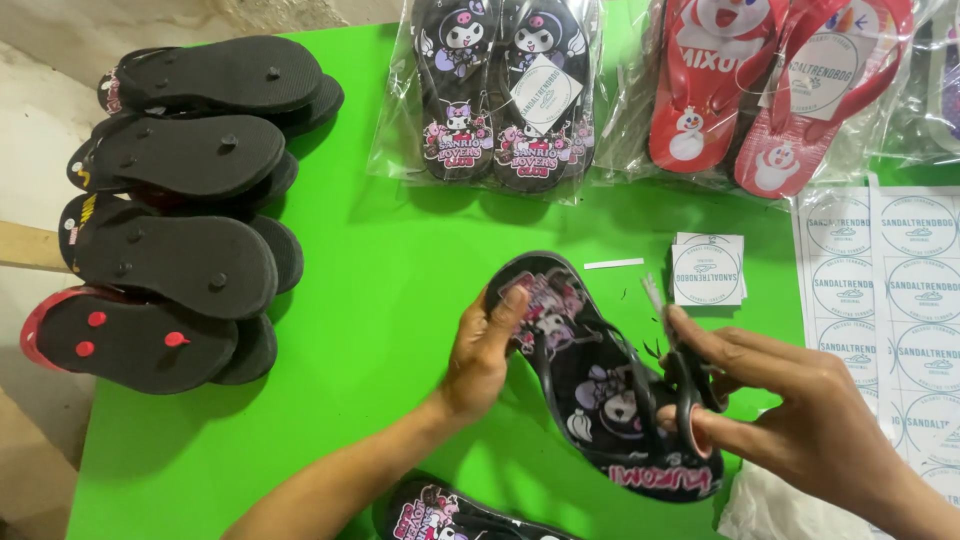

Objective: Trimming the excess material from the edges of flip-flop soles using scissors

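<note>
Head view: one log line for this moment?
left hand: holds black flip-flop by toe | right hand: scissors at strap | surface: green table

The flip-flop (pixel 600 385) is black with pink and white cartoon figures; the table (pixel 380 270) is bright green; the bagged pair (pixel 770 90) is red with white snowmen.

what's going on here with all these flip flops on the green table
A person holds a black cartoon-print flip-flop over the green table. The left hand grips its toe end, while the right hand works black-handled scissors at the straps. Bagged pairs lie at the far edge, bare sandals are stacked sole-up at the left, and round sticker sheets lie at the right.
</note>
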